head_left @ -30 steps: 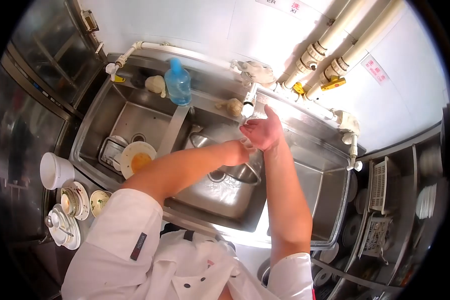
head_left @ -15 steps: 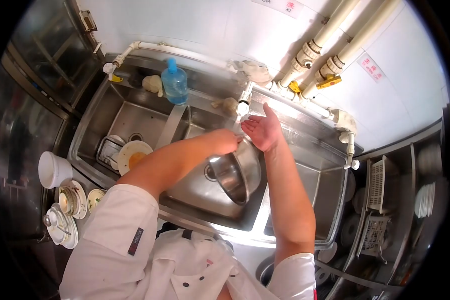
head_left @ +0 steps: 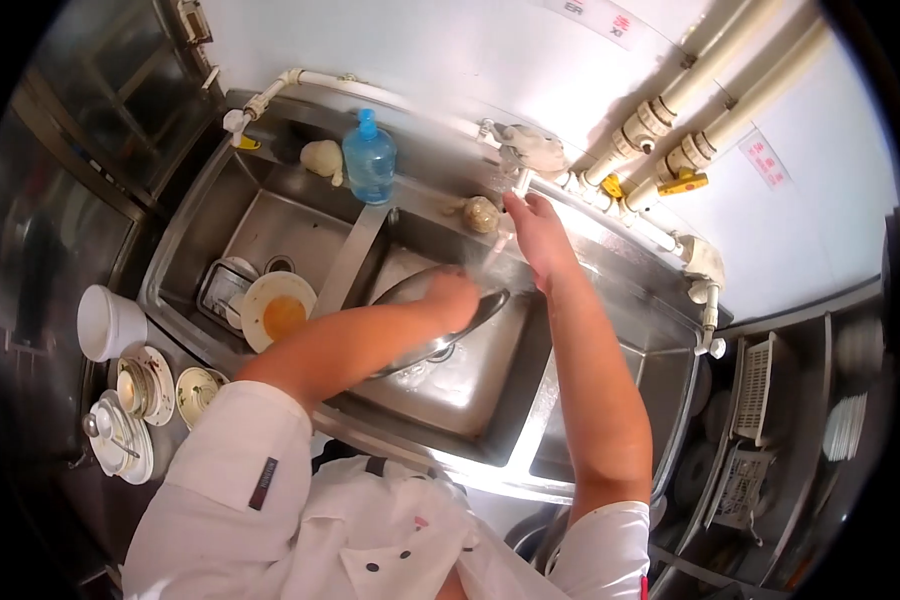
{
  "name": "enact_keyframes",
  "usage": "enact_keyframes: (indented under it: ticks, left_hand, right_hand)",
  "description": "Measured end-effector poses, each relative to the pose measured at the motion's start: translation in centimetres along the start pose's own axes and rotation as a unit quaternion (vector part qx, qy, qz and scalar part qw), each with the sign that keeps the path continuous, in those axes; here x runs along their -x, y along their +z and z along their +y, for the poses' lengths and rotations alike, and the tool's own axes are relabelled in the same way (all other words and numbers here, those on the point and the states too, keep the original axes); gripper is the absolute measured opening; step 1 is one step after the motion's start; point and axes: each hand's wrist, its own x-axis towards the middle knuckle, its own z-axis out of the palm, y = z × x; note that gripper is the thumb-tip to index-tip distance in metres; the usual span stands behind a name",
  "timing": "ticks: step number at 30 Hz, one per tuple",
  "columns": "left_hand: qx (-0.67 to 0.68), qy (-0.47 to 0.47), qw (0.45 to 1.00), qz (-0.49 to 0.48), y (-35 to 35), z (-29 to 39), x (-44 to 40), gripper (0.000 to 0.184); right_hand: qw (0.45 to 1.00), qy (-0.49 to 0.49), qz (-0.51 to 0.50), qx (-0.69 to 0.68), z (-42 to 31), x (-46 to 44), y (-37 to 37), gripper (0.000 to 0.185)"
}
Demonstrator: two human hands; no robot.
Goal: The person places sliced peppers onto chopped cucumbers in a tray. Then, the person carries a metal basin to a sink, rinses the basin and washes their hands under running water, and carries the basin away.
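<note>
Over the middle sink basin point(head_left: 470, 400), my left hand point(head_left: 452, 300) is closed on a metal bowl point(head_left: 485, 312), which is tilted and partly hidden behind my hand and forearm. My right hand point(head_left: 538, 232) is raised at the white faucet point(head_left: 522, 180), its fingers wrapped at the tap and partly covering it. Water runs down beneath the faucet toward the bowl. A brown lump point(head_left: 481, 214) sits on the ledge just left of my right hand.
A blue bottle point(head_left: 370, 160) and a pale cloth bundle point(head_left: 322, 160) stand behind the left basin, which holds a plate with orange residue point(head_left: 278, 312). A white tub point(head_left: 112, 322) and stacked dishes point(head_left: 120, 445) are at left; racks point(head_left: 755, 390) at right.
My right hand has gone from spread palm beside the faucet to closed at it. My left hand has swung the bowl from steeply tilted to a flatter position, further left.
</note>
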Motion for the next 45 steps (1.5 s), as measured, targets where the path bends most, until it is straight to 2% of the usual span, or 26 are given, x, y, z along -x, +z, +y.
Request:
enact_keyframes:
  ticks: [1,2,3,6,7,9,11,13,17,19,21,22,24,26,29,31,33,37,40,42,43,45]
  left_hand:
    - [-0.001,0.017,0.999,0.032,0.3,0.8,-0.2,0.022]
    - [0.009,0.033,0.999,-0.012,-0.1,1.7,-0.6,0.018]
    - [0.004,0.076,0.997,-0.024,0.5,2.2,-1.1,0.018]
    - [-0.026,0.212,0.976,-0.035,1.3,2.7,-2.2,0.021]
    - [-0.039,0.258,0.965,-0.035,1.5,2.8,-2.3,0.022]
    - [-0.012,0.35,0.935,0.057,2.8,1.7,-2.5,0.02]
    - [0.006,0.423,0.901,0.095,3.2,0.5,-2.7,0.02]
    - [0.033,0.404,0.909,0.099,3.1,-0.3,-2.6,0.021]
    - [0.108,0.294,0.948,0.061,0.8,-2.0,-0.7,0.015]
    - [0.272,0.108,0.956,0.026,5.0,-3.7,-0.8,0.017]
    - [0.317,-0.026,0.947,0.038,5.3,-4.7,0.8,0.019]
    - [0.287,-0.063,0.953,0.071,5.3,-5.0,2.1,0.02]
    - [0.271,-0.164,0.947,0.056,7.5,-6.7,3.7,0.019]
    - [0.438,-0.362,0.823,-0.021,6.7,-7.1,6.1,0.016]
    - [0.548,-0.423,0.72,-0.048,9.6,-9.5,9.5,0.017]
    - [0.62,-0.486,0.613,-0.056,6.6,-8.0,12.1,0.024]
    - [0.687,-0.499,0.521,-0.09,7.2,-8.1,14.9,0.026]
    - [0.766,-0.523,0.37,-0.051,11.2,-7.1,22.1,0.024]
    - [0.792,-0.544,0.272,-0.055,13.3,-3.7,26.3,0.026]
    - [0.83,-0.504,0.233,-0.051,12.3,-0.9,26.7,0.027]
    - [0.832,-0.493,0.248,-0.046,12.2,-0.1,26.1,0.027]
    - [0.803,-0.486,0.343,-0.037,11.6,0.8,23.5,0.029]
  right_hand:
    - [0.998,-0.022,0.0,0.067,-0.2,-0.1,0.4,0.076]
    - [0.99,-0.045,0.0,0.133,-0.3,-0.2,0.7,0.075]
    - [0.966,-0.091,-0.014,0.243,-0.5,-0.3,0.7,0.074]
    - [0.913,-0.114,-0.018,0.392,-1.2,1.1,1.5,0.065]
    - [0.902,-0.135,-0.004,0.409,-1.0,1.3,1.7,0.061]
    - [0.885,-0.136,-0.01,0.445,-0.8,1.4,1.6,0.057]
    - [0.87,-0.14,-0.016,0.473,-0.6,1.5,1.4,0.05]
    - [0.857,-0.15,-0.026,0.493,-0.6,1.5,1.2,0.041]
    - [0.829,-0.141,-0.053,0.538,-0.7,0.6,0.9,0.038]
    - [0.812,-0.131,-0.066,0.564,-0.5,-0.2,1.1,0.036]
    - [0.815,-0.128,-0.066,0.561,-0.8,-0.3,1.2,0.034]
    - [0.817,-0.126,-0.065,0.56,-1.0,-0.2,1.2,0.033]
    - [0.815,-0.106,-0.067,0.565,-1.2,-0.5,1.3,0.027]
    - [0.812,-0.086,-0.078,0.573,-1.2,-1.0,1.4,0.027]
    - [0.788,-0.074,-0.113,0.6,-2.5,-0.5,1.4,0.026]
    - [0.788,-0.072,-0.117,0.6,-3.2,-0.1,1.4,0.026]
    - [0.793,-0.059,-0.118,0.595,-3.6,0.1,1.2,0.025]
    - [0.785,-0.066,-0.117,0.605,-2.5,-1.0,1.1,0.024]
    - [0.782,-0.075,-0.114,0.608,-2.2,-1.1,1.4,0.024]
    - [0.799,-0.075,-0.089,0.59,-2.3,-0.8,1.5,0.025]
    - [0.795,-0.08,-0.091,0.595,-2.2,-0.9,1.6,0.025]
    - [0.785,-0.09,-0.098,0.605,-2.0,-1.1,1.5,0.025]
